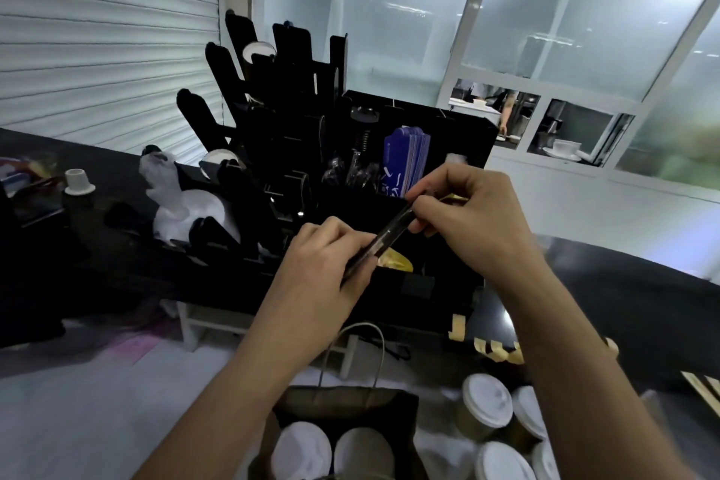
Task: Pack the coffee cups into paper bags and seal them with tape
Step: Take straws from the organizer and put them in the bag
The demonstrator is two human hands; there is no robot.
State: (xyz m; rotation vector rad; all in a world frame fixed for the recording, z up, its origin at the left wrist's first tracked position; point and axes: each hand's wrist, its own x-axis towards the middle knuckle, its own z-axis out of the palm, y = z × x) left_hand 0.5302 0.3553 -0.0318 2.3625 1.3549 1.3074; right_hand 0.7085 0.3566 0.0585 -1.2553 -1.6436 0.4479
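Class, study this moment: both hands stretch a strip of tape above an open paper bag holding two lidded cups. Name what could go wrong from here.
1. The strip of tape, pinched between the left hand and right hand, may twist and stick to itself or the fingers.
2. The paper bag stands open with nothing holding it; pressing tape on could tip it and the two lidded cups inside.

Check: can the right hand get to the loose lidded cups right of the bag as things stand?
Probably not yet. The right hand and left hand both grip a dark tape strip. Otherwise nothing blocks the loose cups beside the paper bag.
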